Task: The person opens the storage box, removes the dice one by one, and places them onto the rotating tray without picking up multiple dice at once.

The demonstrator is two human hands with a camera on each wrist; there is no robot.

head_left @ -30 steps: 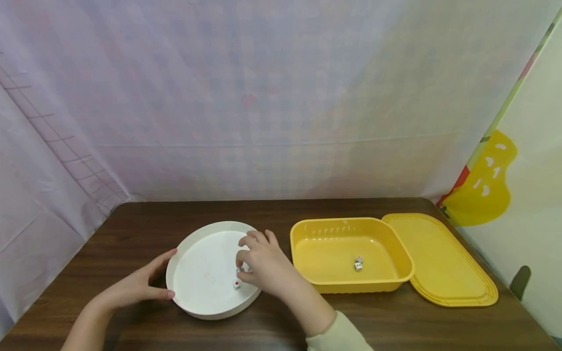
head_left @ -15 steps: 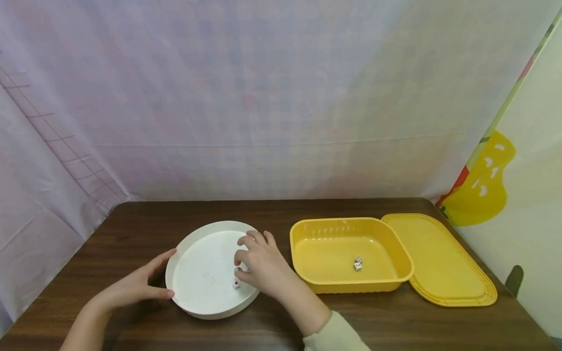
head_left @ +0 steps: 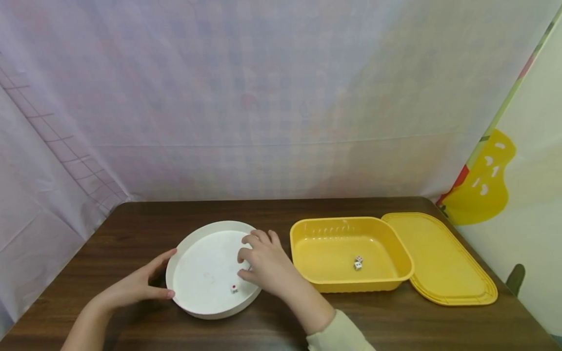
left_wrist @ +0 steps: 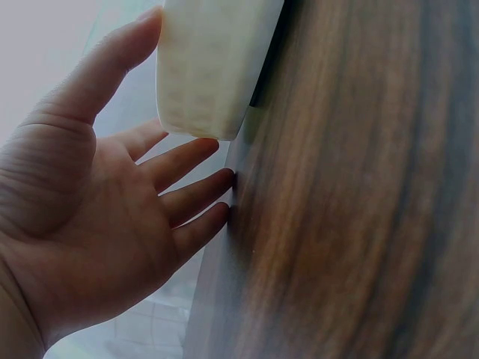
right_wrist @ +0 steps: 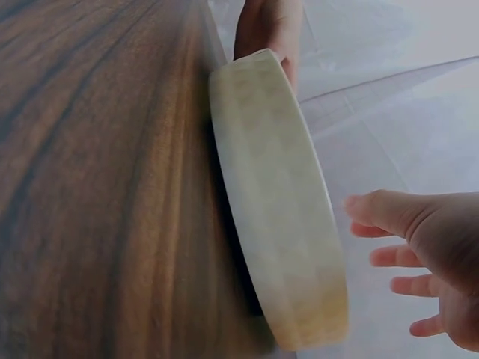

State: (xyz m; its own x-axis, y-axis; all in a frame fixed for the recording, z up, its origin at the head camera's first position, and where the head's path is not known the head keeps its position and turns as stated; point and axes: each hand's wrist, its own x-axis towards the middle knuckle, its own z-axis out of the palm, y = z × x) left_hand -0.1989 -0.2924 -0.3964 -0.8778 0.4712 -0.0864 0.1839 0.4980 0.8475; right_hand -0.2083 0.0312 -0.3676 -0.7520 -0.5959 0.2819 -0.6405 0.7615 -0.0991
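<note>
In the head view a round white tray [head_left: 206,273] stands on the table. My left hand [head_left: 131,285] touches its left side, thumb and fingers spread along the wall. The left wrist view shows that left hand [left_wrist: 105,187] with fingers extended beneath the tray's wall [left_wrist: 213,67]. My right hand [head_left: 265,263] hovers over the tray's right part, fingers bent and spread, thumb apart from the index finger. Below its thumb lies a white die [head_left: 234,289] with a red dot. Another small die [head_left: 250,267] is mostly hidden by the right hand.
Right of the tray stands a yellow rectangular bin [head_left: 333,253] with two dice [head_left: 358,265] inside. A yellow lid [head_left: 443,263] lies beside it, near the table's right edge. A pale patterned curtain [head_left: 263,97] hangs behind the brown table [head_left: 246,209].
The red-dotted die has shifted slightly left and toward the person. The die seen between my right thumb and fingertips has moved back toward the palm. My left hand stays in place.
</note>
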